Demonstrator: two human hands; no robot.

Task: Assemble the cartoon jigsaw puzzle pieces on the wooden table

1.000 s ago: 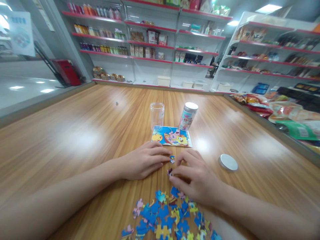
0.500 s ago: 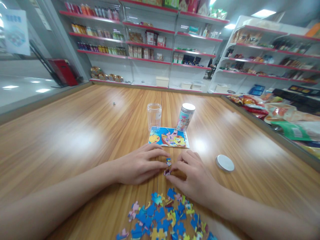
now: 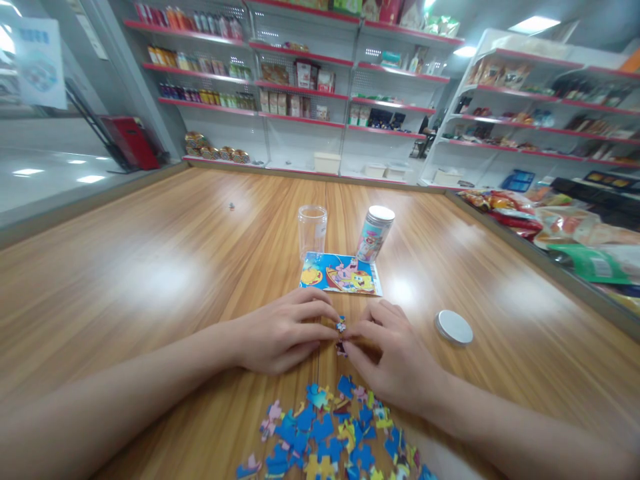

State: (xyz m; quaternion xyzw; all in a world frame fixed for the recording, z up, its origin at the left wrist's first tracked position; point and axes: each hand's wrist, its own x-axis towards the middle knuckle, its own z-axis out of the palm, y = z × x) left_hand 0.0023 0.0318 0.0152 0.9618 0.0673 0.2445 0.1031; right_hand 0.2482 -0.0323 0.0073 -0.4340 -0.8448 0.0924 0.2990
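Two small jigsaw puzzle pieces lie one above the other between my fingertips: an upper one with blue and white on it (image 3: 341, 325) and a darker lower one (image 3: 341, 348). From the left, the fingertips of my left hand (image 3: 287, 328) press against the pieces. My right hand (image 3: 395, 343) pinches the lower piece between thumb and index finger. Fingers partly cover both pieces, so I cannot tell whether they interlock. Closer to me lies a loose heap of puzzle pieces (image 3: 323, 427), mostly blue, with yellow and pink ones.
Beyond my hands lies a cartoon picture card (image 3: 341, 273). A clear open jar (image 3: 313, 233) and a lidded printed canister (image 3: 375, 235) stand by its far edge. A silver lid (image 3: 454, 327) lies to the right. Bagged goods (image 3: 590, 263) and stocked shelves (image 3: 300, 93) border the wooden table.
My fingertips have closed in slightly around the two pieces, and the lower piece is more covered. The whole view has shifted a little; the heap, jar and canister stay put.
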